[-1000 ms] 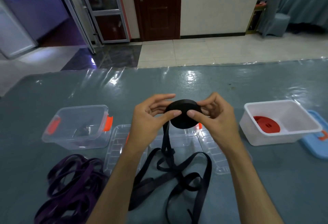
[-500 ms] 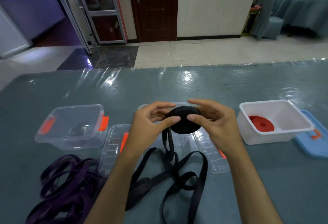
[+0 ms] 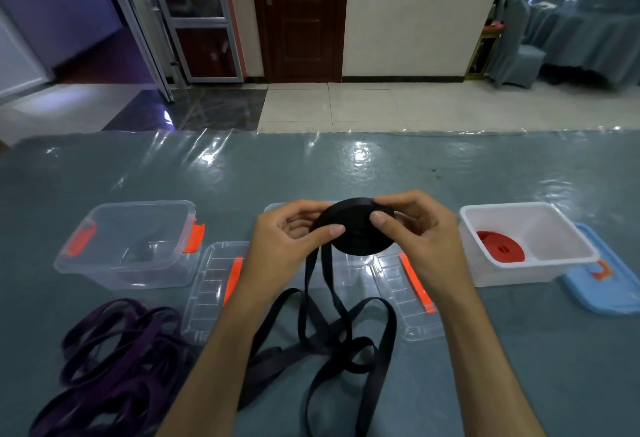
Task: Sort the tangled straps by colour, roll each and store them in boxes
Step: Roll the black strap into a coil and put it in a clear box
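Both hands were raised above the surface (image 3: 450, 173), clamped together on one black roll (image 3: 356, 232). The left hand (image 3: 287, 246) pinched the roll's left edge, thumb on the near face and fingers curled behind. The right hand (image 3: 419, 235) pinched the right edge the same way, its thumb lying on the near face close to the left thumb. The roll stood nearly upright, flat face toward the camera.

From the roll's lower edge the loose black strap (image 3: 332, 325) hung down and spread in crossing loops on the surface between the forearms, running off the near edge of the view.

Behind the hands a clear box (image 3: 277, 208) showed only at its far left corner; the rest was hidden. Two clear lids lay flat, the left lid (image 3: 211, 284) just beside the left forearm and the right lid (image 3: 408, 298) partly under the right one, each with an orange clip. To the far left an open clear tub (image 3: 138, 246) with orange latches stood apart from the left lid by a narrow gap. A purple strap (image 3: 114, 360) lay heaped at the near left, touching the left lid's near corner.

At the right a white box (image 3: 554, 228) held a red roll (image 3: 502, 251) in its left half, lying flat against the wall. A blue lid (image 3: 602, 284) lay just behind and right of it, reaching close to the view's right edge.

Open surface stretched from the boxes to the far edge, and on the near right beside the right forearm.
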